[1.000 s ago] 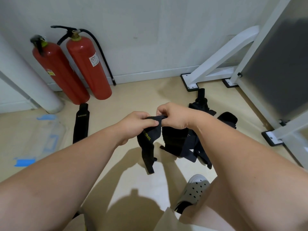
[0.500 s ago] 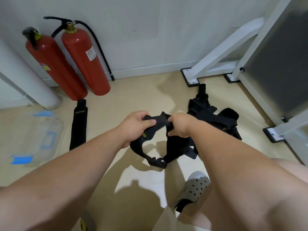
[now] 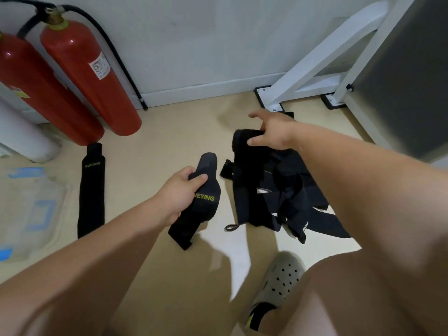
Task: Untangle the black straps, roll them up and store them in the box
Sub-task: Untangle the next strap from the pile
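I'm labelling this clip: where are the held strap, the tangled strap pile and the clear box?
Held strap [image 3: 206, 198], head view, on its yellow lettering.
Tangled strap pile [image 3: 244, 197], head view, on its wide left band.
Clear box [image 3: 29, 190], head view, on its see-through top.

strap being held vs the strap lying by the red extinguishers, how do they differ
The held strap is bunched and folded in the left grip; the floor strap lies flat and straight, untouched. The held strap's yellow lettering is partly covered; the floor strap's shows whole. Both are black with yellow lettering.
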